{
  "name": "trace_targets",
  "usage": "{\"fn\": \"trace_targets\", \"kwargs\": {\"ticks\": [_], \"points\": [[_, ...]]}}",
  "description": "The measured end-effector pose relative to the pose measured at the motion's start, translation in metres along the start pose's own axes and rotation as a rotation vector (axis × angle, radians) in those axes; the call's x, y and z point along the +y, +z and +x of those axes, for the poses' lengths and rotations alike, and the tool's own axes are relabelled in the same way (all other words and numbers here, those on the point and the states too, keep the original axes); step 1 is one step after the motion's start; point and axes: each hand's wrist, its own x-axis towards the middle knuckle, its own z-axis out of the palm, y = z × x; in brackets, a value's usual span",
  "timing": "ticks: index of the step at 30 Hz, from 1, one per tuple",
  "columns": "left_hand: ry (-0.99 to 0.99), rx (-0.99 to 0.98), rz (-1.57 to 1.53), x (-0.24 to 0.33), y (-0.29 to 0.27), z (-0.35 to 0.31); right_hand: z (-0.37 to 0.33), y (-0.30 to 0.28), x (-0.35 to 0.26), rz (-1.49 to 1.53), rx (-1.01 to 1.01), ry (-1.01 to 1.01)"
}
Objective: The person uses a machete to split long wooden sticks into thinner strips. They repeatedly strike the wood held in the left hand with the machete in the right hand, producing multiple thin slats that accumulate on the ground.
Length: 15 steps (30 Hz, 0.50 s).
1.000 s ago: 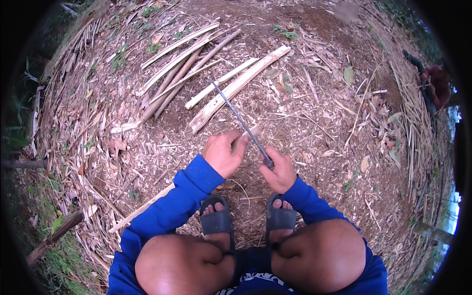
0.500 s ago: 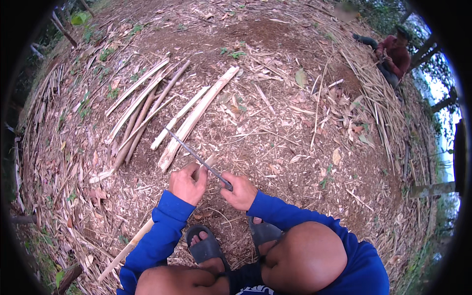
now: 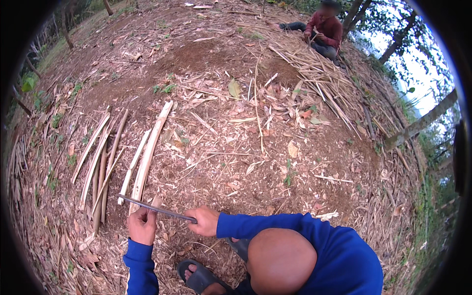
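Note:
My left hand (image 3: 142, 227) is closed around a pale wooden stick, whose top end (image 3: 156, 201) pokes up past my fingers. The rest of the stick is mostly hidden behind my hand and sleeve. My right hand (image 3: 205, 221) grips the handle of a knife with a long, dark, narrow blade (image 3: 157, 208). The blade points left and crosses the stick just above my left fingers. Beyond my left hand lie two split pale wood strips (image 3: 151, 147) on the ground.
Further left is a bundle of thin poles and strips (image 3: 101, 172). Wood chips and dry leaves litter the ground. At the far right a person in a dark red top (image 3: 325, 30) sits beside a long pile of sticks (image 3: 314, 73). My sandalled foot (image 3: 199, 275) is below my hands.
My view has swung toward the right, so the seated person and stick pile show more fully. The knife blade lies flatter and crosses the stick nearer its end. Both hands keep their grips.

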Motion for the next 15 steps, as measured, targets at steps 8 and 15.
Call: {"fn": "trace_targets", "kwargs": {"ticks": [8,15], "points": [[-0.083,-0.183,-0.218,-0.008,0.024,-0.011,0.007,0.0,-0.005,0.033,0.029,-0.017],[-0.265,-0.221,-0.546,-0.008,0.007,0.002,0.013,-0.004,-0.005,0.041,0.024,-0.064]]}}
